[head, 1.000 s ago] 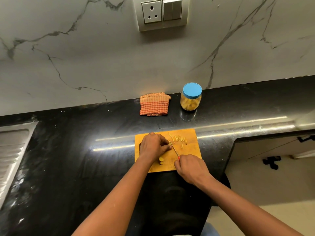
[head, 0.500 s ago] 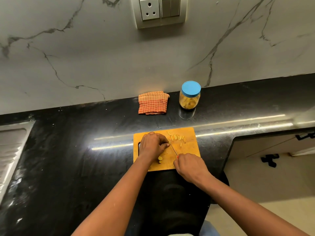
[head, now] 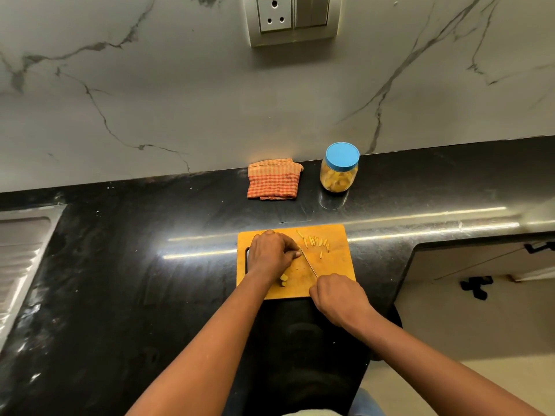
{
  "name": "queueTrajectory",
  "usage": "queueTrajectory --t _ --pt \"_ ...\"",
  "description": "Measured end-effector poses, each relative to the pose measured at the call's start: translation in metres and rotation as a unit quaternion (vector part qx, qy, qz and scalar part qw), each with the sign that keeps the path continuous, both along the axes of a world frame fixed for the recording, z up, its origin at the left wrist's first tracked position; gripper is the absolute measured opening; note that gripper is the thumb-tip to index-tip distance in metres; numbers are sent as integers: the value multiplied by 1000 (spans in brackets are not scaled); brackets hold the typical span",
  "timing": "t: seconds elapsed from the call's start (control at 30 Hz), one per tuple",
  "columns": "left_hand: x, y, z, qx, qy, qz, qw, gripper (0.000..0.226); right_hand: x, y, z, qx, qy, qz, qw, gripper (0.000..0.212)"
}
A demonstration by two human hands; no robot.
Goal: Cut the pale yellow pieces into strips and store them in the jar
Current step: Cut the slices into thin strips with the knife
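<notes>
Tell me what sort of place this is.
Most likely a home kitchen: a black stone counter with a steel sink drainboard at its left, a wooden cutting board in use, and a lidded jar of food.

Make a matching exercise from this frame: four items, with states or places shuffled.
Items:
1. jar
2. checked cloth
3. cut strips
4. knife

States or places:
a. held in the grip of the right hand
b. lying loose on the far part of the cutting board
c. closed with a blue lid
d. folded, just left of the jar

Pairs: 1-c, 2-d, 3-b, 4-a
</notes>
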State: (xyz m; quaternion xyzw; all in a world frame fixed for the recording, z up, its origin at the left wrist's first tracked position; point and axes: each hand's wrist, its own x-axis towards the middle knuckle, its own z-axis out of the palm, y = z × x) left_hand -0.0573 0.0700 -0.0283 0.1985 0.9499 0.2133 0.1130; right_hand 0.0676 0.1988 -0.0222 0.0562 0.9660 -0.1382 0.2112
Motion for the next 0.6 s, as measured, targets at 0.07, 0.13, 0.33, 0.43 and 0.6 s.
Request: queueTrajectory --t 0.07,0.13,0.33,0.43,0.6 --pt "1 0 -1 3 -8 10 1000 18 5 4 -1 16 0 43 999 32" --pt "2 0 -1 11 -14 18 1000 18 8 9 -2 19 7 56 998 31" --pt "4 0 0 29 -28 34 999 17 1 6 16 4 35 14 999 31" --pt "5 -1 1 26 -22 31 999 16 -7 -3 20 -14 18 -15 1000 33" --pt "4 -4 -2 17 -1 12 1000 15 -11 -10 15 -25 16 -38 999 34"
